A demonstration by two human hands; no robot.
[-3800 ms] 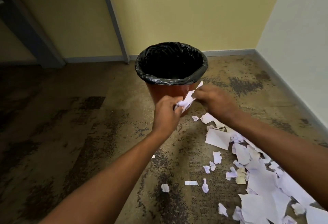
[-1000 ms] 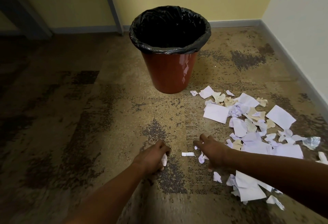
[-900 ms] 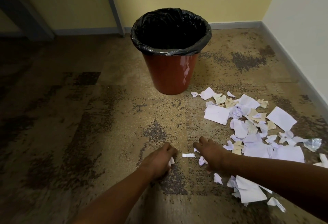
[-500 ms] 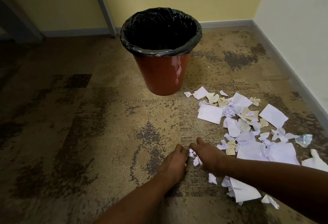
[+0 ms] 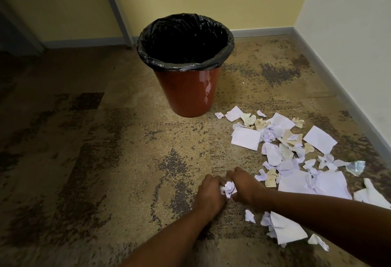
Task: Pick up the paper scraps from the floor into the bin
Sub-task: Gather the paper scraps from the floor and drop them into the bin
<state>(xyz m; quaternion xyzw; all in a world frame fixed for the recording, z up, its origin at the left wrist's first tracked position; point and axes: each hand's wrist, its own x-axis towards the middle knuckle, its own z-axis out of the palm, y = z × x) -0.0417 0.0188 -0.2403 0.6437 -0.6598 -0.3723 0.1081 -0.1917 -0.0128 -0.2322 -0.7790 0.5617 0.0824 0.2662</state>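
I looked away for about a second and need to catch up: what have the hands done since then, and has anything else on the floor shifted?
The left hand and right hand, apart a second ago, have closed in on each other and swept the few loose bits between them into a small crumpled wad, now pinched between both. The bin and the main scatter of scraps to the right look undisturbed.

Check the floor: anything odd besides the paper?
One thing: a crinkled clear wrapper lies at the right edge of the scraps, plastic rather than paper. The bin stands upright, liner in place. Both hands, left hand and right hand, bunch one wad.
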